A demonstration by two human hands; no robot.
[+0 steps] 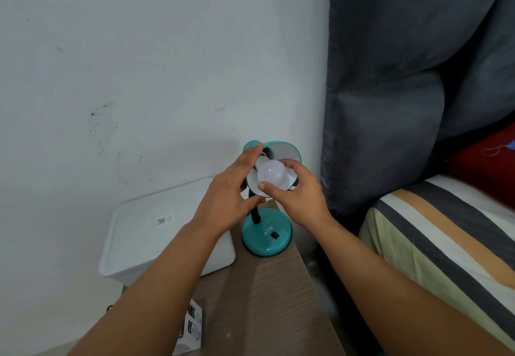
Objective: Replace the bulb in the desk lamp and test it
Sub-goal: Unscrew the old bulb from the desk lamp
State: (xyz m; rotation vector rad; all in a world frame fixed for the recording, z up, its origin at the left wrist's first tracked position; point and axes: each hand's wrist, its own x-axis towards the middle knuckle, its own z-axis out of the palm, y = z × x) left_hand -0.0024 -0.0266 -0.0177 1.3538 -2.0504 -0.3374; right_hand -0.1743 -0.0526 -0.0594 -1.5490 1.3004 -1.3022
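Head view looks down on a teal desk lamp (267, 233) standing at the far end of a wood-grain tabletop (264, 300), its round base carrying a small black switch (275, 235). The lamp's shade (289, 151) is tipped up toward the camera, white inside, with a white bulb (271, 174) seated in it. The right hand (298, 194) grips the bulb, thumb curled against its lower edge and fingers (289, 164) wrapped over the top. The left hand (228, 197) holds the shade from the left side, its fingers laid fairly straight along the outer rim and its thumb reaching under the shade's lower edge, so the shade sits between thumb and fingers. Just left of the tabletop stands a white lidded box (156, 230) with a small label on top. A small printed carton (192, 328) lies at the tabletop's near left edge. On the right, a dark grey curtain (390, 77) hangs beside a bed with a striped sheet (446, 230).
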